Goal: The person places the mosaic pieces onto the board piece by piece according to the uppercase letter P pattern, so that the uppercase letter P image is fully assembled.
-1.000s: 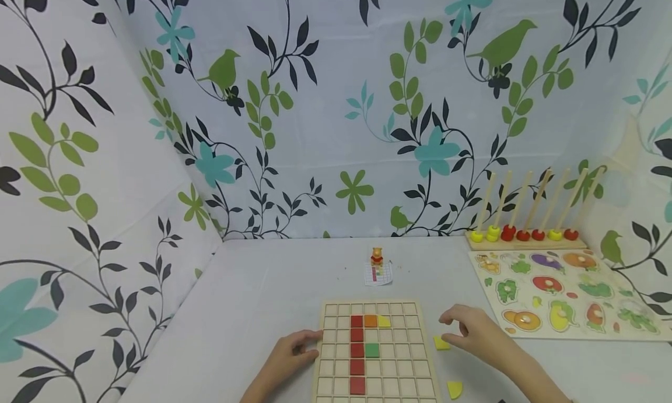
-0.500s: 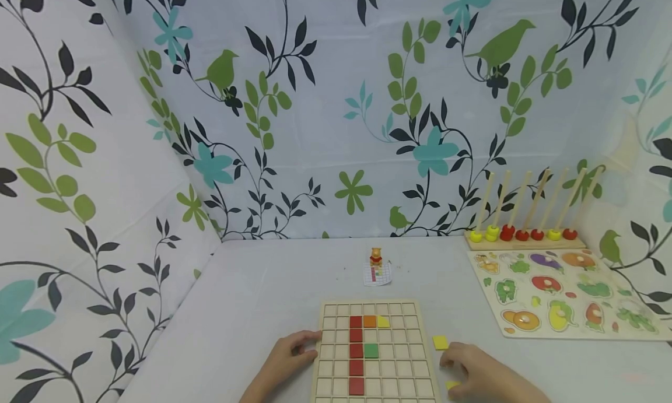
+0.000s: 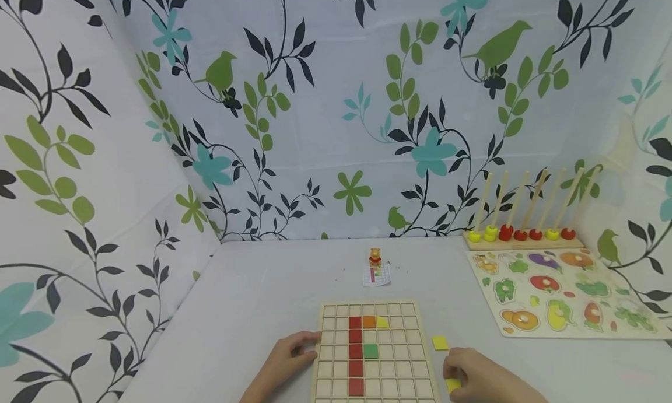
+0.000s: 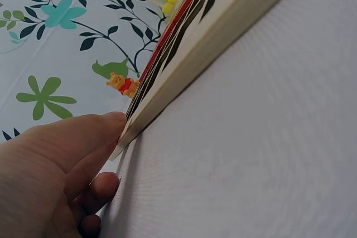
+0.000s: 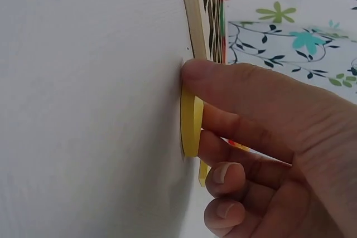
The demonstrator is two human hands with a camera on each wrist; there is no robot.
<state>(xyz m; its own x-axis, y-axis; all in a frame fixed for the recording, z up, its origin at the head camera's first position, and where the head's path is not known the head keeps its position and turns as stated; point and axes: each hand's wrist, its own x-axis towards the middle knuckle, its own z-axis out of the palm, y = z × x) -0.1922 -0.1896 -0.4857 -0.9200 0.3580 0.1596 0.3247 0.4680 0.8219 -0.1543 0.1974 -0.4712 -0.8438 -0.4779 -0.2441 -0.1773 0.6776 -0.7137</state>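
Note:
In the head view, a wooden grid board (image 3: 405, 368) lies on the table, holding several red tiles (image 3: 356, 368), an orange tile (image 3: 369, 322), a yellow tile (image 3: 382, 322) and a green tile (image 3: 370, 351). At its left edge rests my left hand (image 3: 287, 359), whose digits touch the frame in the left wrist view. Right of the board, my right hand (image 3: 480, 375) pinches a yellow quarter-round tile (image 5: 191, 121) by its edges, close to the tabletop. A yellow square tile (image 3: 440, 343) lies flat just beyond that hand.
Toward the back stands a small bear figure (image 3: 375, 257) on a paper card (image 3: 377, 275) with a colored grid. A vegetable puzzle board (image 3: 569, 295) lies at right, and a bead-peg stand (image 3: 525, 242) is behind it. Patterned fabric (image 3: 294, 129) hangs behind the table.
My right hand has dropped from above the yellow square tile toward the front and taken hold of the yellow quarter-round tile. My left hand stays at the board's edge.

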